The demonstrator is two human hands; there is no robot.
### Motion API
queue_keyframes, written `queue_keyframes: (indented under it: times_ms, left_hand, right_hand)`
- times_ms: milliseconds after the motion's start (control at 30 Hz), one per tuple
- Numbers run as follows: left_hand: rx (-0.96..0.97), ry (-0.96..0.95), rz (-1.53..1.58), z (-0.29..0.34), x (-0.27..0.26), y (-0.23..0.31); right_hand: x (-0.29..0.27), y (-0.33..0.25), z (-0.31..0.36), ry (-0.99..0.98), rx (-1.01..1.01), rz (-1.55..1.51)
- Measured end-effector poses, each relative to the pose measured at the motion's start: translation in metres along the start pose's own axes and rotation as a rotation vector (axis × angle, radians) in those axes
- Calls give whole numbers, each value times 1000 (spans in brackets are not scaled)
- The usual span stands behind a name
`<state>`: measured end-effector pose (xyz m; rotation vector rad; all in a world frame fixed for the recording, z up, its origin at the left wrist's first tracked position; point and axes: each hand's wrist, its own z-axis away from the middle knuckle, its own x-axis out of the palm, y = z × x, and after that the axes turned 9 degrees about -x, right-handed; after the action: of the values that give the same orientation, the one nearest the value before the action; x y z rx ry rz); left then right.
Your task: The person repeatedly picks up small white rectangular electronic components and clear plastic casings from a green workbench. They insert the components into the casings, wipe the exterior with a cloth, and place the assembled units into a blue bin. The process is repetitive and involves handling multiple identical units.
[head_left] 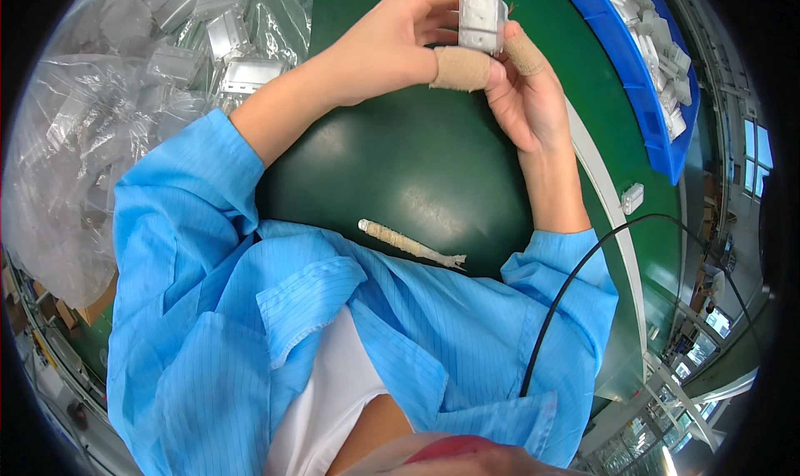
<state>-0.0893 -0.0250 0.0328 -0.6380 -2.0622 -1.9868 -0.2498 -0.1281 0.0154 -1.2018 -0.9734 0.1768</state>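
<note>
Near the top middle, both my hands hold a small rounded-box piece [481, 22] of clear and white plastic. My left hand [387, 43] grips it from the left, its thumb wrapped in tan tape below the piece and a finger stretched along the top. My right hand [537, 105] pinches it from the lower right, with tan tape round one finger. The piece's far side is hidden. On the green table [367, 164] near my body lies a thin tape-wrapped stick [408, 243] with a frayed end.
A large clear plastic bag [62, 193] with several whitish plastic cases [250, 74] fills the left. At the upper right stands a blue bin [637, 84] of white pieces. One white piece [632, 199] lies below it. A black cable [575, 268] arches over my right sleeve.
</note>
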Motion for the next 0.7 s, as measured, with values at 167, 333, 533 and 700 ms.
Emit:
queue_keyframes:
  times_ms: [167,333,533,700]
  left_hand:
    - [-112,3,151,5,15,17]
    - [35,54,5,-4,-6,0]
    - [0,307,-153,0,-8,15]
    - [4,252,-199,-10,-9,9]
  right_hand:
    - [-4,-6,1,-35,55,-4]
    - [16,-20,6,3,128,357]
    - [64,-34,61,-1033,166,1347]
    - [72,-7,101,-1162,-152,1446]
